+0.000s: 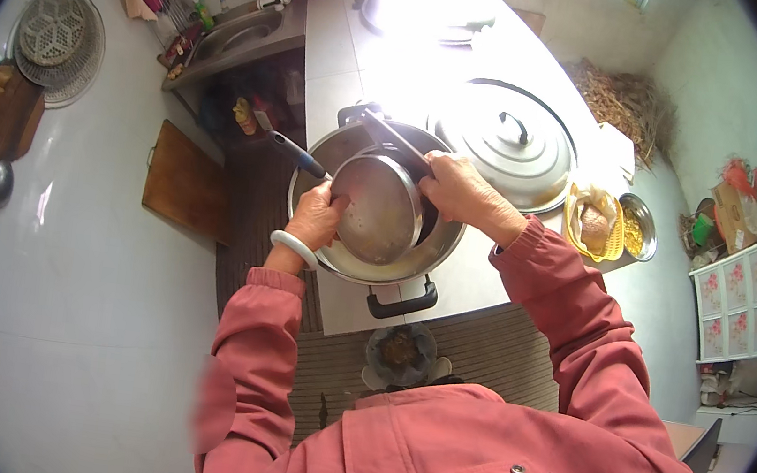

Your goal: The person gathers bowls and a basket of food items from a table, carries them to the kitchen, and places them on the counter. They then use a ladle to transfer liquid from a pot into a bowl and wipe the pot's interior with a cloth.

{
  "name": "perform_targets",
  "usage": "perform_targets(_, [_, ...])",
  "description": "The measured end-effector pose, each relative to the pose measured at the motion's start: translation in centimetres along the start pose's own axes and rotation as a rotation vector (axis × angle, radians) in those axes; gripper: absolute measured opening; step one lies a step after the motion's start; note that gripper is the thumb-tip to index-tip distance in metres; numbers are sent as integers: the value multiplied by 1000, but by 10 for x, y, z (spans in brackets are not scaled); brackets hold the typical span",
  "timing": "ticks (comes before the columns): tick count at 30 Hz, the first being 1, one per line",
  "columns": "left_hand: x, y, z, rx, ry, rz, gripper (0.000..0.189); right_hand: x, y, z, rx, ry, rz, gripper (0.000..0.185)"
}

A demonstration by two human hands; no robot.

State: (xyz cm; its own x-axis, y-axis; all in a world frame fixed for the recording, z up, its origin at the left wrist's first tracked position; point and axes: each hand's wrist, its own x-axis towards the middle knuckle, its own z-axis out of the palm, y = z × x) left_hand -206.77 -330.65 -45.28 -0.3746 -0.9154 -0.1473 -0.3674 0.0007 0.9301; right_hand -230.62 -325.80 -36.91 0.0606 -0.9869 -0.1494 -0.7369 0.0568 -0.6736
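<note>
A wide metal pot (pixel 444 252) with black side handles stands on the white-tiled counter before me. Over its opening, a round metal pan or bowl (pixel 381 215) is tilted. My left hand (pixel 313 220), with a white bangle at the wrist, grips that vessel's left rim. A dark handle with a blue band (pixel 300 154) sticks out beyond the left fingers; whether it belongs to the vessel cannot be told. My right hand (pixel 459 188) holds a long, flat utensil (pixel 396 139), which slants over the pot's far side. The pot's contents are mostly hidden.
Right of the pot lie a large metal lid (pixel 503 145), a yellow basket (pixel 615 241) and a metal bowl of yellow food (pixel 634 232). A sink (pixel 243 35) is at back left. A wooden board (pixel 187 181) leans left. A grey bin-like container (pixel 401 353) stands below the counter.
</note>
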Motion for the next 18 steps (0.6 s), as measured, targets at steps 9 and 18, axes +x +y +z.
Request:
perform_targets(9, [-21,-5,-17,380,199,98,21,8,45,4,-428,345,-278,24])
perform_targets(18, [-8,0,-44,719,27,128,17,12,55,10,-386,498,-146,41])
